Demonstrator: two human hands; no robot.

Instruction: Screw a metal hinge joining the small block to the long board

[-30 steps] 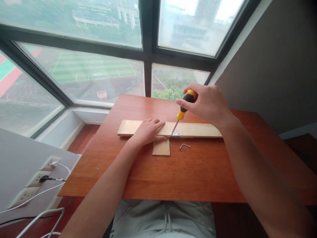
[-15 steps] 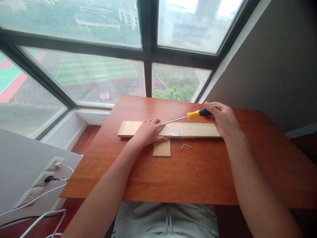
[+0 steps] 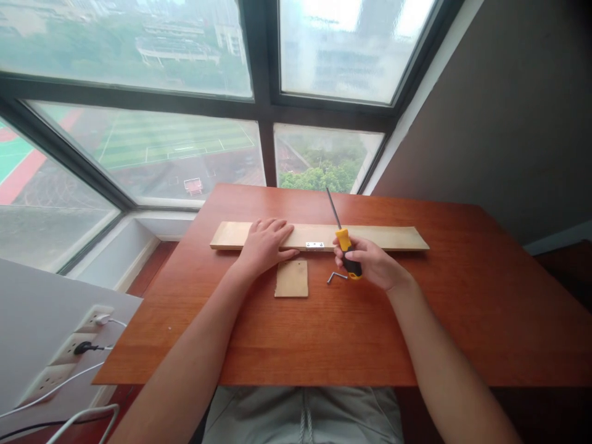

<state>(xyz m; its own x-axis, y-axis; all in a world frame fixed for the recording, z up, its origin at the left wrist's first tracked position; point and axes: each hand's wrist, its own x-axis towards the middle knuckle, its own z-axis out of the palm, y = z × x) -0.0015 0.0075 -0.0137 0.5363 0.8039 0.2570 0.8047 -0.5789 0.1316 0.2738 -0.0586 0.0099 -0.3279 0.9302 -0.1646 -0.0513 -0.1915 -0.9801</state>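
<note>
A long pale wooden board [image 3: 374, 237] lies across the wooden table. My left hand [image 3: 268, 243] rests on its left half, fingers stretched over the top and thumb along the front edge. A small metal plate [image 3: 315, 245] with screw heads sits on the board's front edge, right of that thumb. My right hand [image 3: 370, 262] grips a yellow and black screwdriver [image 3: 343, 237] by the handle, its shaft pointing up and away from me. Close to this hand lie two small screws [image 3: 337, 277], end to end at an angle. Below my left thumb is a thin square wooden piece [image 3: 291, 280].
The reddish-brown table [image 3: 259, 345] meets the window frame [image 3: 266, 139] at the back. On the left wall are sockets [image 3: 76, 348] with plugs and cables [image 3: 55, 381]. A dark wall [image 3: 499, 123] rises at the right.
My right hand has come down and left; the screwdriver has swung from pointing left, its tip by my left hand, to pointing upward. My left hand remains on the board. The view has shifted slightly.
</note>
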